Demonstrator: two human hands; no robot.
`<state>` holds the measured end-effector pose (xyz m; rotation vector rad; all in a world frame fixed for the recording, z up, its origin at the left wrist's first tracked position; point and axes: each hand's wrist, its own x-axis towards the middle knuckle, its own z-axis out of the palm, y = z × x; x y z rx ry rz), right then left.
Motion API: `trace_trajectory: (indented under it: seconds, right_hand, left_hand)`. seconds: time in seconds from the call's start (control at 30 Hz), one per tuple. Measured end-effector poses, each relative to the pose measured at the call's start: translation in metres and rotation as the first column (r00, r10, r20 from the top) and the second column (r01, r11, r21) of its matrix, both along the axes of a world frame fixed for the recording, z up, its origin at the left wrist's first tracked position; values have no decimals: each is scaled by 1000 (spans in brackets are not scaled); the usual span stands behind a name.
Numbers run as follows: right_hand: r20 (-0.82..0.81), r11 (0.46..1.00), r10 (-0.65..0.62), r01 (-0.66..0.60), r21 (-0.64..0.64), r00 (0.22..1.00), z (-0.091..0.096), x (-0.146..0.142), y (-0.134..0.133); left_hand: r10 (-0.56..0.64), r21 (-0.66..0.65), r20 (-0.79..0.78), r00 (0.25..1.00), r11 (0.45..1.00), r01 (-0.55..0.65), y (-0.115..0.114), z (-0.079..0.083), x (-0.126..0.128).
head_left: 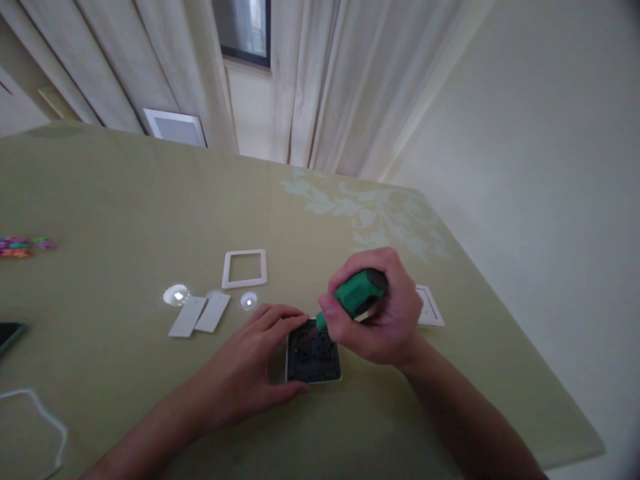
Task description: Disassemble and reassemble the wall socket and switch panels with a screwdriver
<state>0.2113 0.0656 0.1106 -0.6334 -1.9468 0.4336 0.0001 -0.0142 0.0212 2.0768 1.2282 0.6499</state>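
My right hand (383, 313) is closed round the green handle of a screwdriver (357, 293), whose tip points down into a square switch module (313, 353) lying on the table. The module has a white rim and a dark inside. My left hand (260, 363) grips the module's left side, with fingers on its top edge and thumb at its lower edge. A white square frame (245, 269) lies farther back. Two white rocker plates (200, 315) lie to its left.
The table has an olive cloth (125, 200) with a pale leaf print. Two small shiny discs (176, 295) sit by the plates. Another white switch plate (429, 307) lies behind my right hand. Coloured bits (20, 245), a dark phone (9, 333) and a white cable (45, 417) lie at the left. Curtains hang behind.
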Motion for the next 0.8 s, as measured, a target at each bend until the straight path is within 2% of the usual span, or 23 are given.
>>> trace_trajectory:
  seconds: [0.13, 0.8]
  right_hand:
    - [37, 999, 47, -46, -18, 998, -5, -2, 1]
    - [36, 998, 45, -44, -40, 998, -4, -3, 2]
  left_hand:
    - [5, -10, 13, 1000, 1000, -5, -2, -2, 0]
    - [20, -20, 36, 999, 1000, -20, -3, 3, 1]
